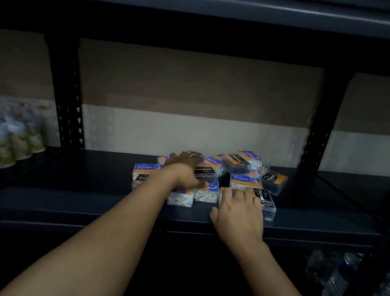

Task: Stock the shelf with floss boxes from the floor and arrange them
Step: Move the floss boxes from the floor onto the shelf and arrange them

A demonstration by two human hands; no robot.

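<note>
Head view, dim light: a dark metal shelf (89, 175) runs across the frame, and a loose heap of floss boxes (210, 175) sits on its board, right of the shelf's middle and between the 2 perforated back uprights (71, 95). The boxes are small clear cases with blue, orange and black labels; some read "Round", others "Charcoal". They lie at mixed angles, several tilted or stacked on one another toward the back of the heap.

On the left side of the heap, the left hand (185, 171) reaches in from the shelf's front edge, palm down, its fingers curled over a black-labelled Charcoal box (204, 171) that sits on top of other boxes. A blue Round box (144, 169) lies just left of that hand's wrist.

At the front right of the heap, the right hand (240, 212) lies palm down with its fingers fairly straight and resting on a front-row box (227, 192); whether it grips that box I cannot tell. Just beside its fingertips on the right stands another Charcoal box (265, 204), near the shelf's front edge.

Left of the heap, past the left upright, a plastic-wrapped pack of pale items (2, 136) stands on the neighbouring board. Below the shelf at the right, water bottles (338, 278) are packed on a lower level.
</note>
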